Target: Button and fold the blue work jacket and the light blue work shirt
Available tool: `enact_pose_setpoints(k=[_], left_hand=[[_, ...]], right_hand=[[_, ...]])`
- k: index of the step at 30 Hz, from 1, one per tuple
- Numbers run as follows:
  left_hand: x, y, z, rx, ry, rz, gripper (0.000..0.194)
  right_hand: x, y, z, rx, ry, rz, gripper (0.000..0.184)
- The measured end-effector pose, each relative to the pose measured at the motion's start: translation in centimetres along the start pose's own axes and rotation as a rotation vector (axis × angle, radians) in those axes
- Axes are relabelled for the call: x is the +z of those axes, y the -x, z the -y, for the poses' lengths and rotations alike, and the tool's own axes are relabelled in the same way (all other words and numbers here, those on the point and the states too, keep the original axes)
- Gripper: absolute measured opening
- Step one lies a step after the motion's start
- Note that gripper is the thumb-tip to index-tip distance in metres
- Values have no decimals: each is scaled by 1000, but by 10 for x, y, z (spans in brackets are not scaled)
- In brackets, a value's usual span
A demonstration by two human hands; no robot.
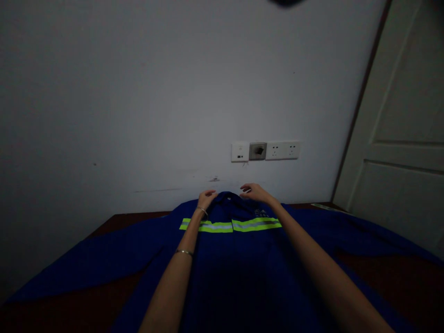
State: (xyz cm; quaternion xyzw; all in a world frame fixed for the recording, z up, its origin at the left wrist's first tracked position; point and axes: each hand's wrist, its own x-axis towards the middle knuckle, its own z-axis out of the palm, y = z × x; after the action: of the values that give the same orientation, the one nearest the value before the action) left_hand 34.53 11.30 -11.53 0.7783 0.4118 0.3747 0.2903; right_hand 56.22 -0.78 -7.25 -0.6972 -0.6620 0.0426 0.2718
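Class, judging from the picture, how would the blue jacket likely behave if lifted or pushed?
The blue jacket would probably droop when lifted, as its sleeves lie flat and limp. Pushed, it would likely wrinkle rather than roll, being spread broadly.

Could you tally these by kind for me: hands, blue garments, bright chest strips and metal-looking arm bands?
Hands: 2 (left hand, right hand)
Blue garment: 1
Bright chest strips: 2 (left strip, right strip)
Arm bands: 2 (wrist band, forearm band)
Total: 7
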Motion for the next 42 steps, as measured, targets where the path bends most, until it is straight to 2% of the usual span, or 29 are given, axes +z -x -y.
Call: enact_pose_setpoints(k=[3, 6, 11, 16, 20, 23, 28, 34, 38, 42], left_hand=[[12, 14, 10, 155, -52, -14, 32], [12, 19, 21, 241, -193, -20, 33], [3, 12, 40, 164, -187, -22, 20], [-6, 1, 52, -4, -22, 33, 22], [-14, -5, 47, -62, 83, 62, 21], [-17, -8, 40, -161, 197, 101, 20], [-21, -7, 31, -316, 455, 157, 19], [-37, -3, 19, -326, 607, 257, 25], [-49, 1, 13, -288, 579, 271, 30], [-55, 1, 13, -278, 540, 256, 26]], right_hand=[[17, 8, -4, -8, -21, 49, 45], [25, 10, -6, -1, 55, 58, 41], [25, 7, -11, 50, 114, 35, 20], [29, 6, -20, 76, 61, -18, 23], [31, 3, -29, 83, -42, -87, 24], [29, 0, -35, 77, -119, -143, 25], [22, -2, -40, 109, -204, -148, 25], [11, -1, -37, 107, -326, -140, 27], [2, 1, -33, 93, -405, -79, 29], [-4, 4, -30, 89, -443, -45, 29]])
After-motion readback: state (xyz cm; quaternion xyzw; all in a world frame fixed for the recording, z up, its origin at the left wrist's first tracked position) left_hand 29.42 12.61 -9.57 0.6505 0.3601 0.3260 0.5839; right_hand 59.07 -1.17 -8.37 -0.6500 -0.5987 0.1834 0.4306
